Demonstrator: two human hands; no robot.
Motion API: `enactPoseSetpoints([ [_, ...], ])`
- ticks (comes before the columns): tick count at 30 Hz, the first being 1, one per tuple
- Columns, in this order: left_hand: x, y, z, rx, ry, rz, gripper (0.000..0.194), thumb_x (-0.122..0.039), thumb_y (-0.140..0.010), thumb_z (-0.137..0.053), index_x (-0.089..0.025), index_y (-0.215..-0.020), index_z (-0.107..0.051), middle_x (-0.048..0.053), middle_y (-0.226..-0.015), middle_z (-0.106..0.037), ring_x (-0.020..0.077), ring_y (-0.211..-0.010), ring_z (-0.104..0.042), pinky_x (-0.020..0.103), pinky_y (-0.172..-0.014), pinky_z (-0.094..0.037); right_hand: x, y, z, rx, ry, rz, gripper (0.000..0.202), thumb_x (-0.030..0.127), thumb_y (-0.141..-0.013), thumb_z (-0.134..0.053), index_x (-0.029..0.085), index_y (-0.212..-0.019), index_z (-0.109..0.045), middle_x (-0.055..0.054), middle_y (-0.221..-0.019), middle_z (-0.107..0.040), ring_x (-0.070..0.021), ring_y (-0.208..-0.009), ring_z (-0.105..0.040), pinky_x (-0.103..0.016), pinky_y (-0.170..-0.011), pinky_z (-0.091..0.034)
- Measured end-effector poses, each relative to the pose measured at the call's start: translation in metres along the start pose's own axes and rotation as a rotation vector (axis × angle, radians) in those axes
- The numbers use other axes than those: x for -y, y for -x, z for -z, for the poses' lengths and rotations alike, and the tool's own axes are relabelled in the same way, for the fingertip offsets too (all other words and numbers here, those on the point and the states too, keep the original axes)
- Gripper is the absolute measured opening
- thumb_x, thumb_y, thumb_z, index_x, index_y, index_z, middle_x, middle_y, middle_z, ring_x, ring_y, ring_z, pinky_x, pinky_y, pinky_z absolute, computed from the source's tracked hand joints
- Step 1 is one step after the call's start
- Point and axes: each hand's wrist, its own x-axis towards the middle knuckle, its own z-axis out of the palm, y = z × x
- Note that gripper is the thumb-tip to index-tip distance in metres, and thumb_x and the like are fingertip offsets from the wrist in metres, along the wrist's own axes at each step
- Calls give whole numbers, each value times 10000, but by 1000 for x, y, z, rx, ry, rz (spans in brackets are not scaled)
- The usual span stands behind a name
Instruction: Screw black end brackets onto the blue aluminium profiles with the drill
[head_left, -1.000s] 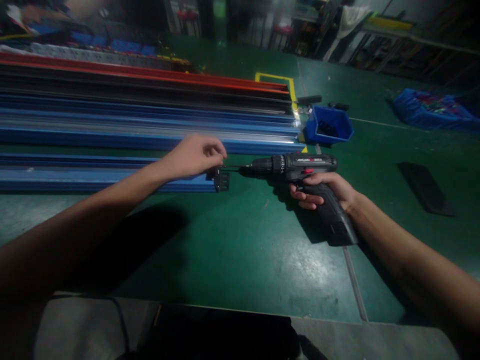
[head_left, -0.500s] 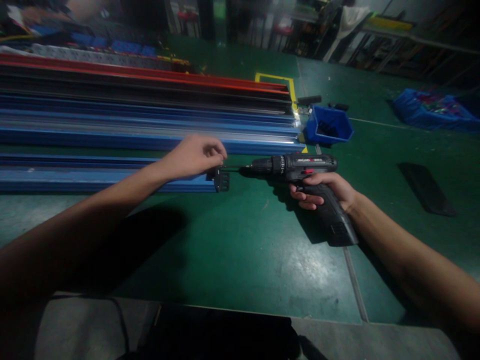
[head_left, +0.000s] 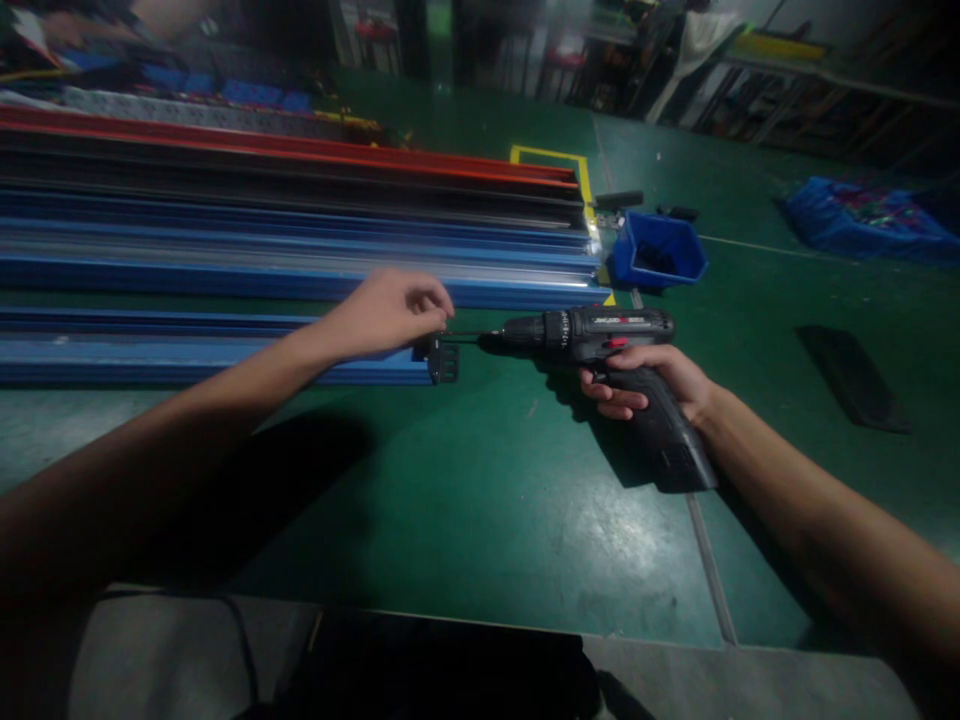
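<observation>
My right hand (head_left: 645, 380) is wrapped round the grip of a black cordless drill (head_left: 600, 330), which points left. Its long thin bit (head_left: 469, 334) reaches the black end cap (head_left: 445, 361) at the right end of a blue profile (head_left: 375, 372). At that end, my left hand (head_left: 394, 312) is closed in a pinch, thumb and fingertips beside the tip of the bit. Whatever the pinch holds, if anything, is too small to make out.
Several long blue, black and red profiles (head_left: 480, 165) lie behind. To their right stands a blue bin (head_left: 660, 250) with dark parts. A flat black object (head_left: 853, 378) lies on the green table (head_left: 487, 520) at right. A person's arm (head_left: 169, 15) shows at top left.
</observation>
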Motion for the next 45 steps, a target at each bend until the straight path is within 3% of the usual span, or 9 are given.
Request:
enactPoseSetpoints([
  [14,-3,1,-1,0,-18,11,235,-315,-823,-663,-145,-940,-776,84,-816,-780,176,-700,-693,278,-661,-510,1,0,-1,-9,21,-2,180,207,-913,-620,65,-1019,-647,-65,-799,-626,-58,-471,-378,-226,-543,-559],
  [23,-7,2,-2,-6,-165,-14,252,-297,-850,-614,-145,-933,-797,69,-815,-781,186,-726,-700,287,-713,-511,1,0,-2,-21,25,-11,200,224,-906,-613,67,-1024,-652,-54,-800,-616,-63,-460,-347,-244,-521,-543],
  [45,-6,3,-1,-10,-144,-24,235,-296,-845,-631,-155,-926,-800,65,-824,-780,182,-731,-695,284,-719,-501,1,0,0,-29,13,-22,190,224,-916,-613,75,-1032,-631,-55,-806,-605,-61,-471,-357,-236,-535,-552],
])
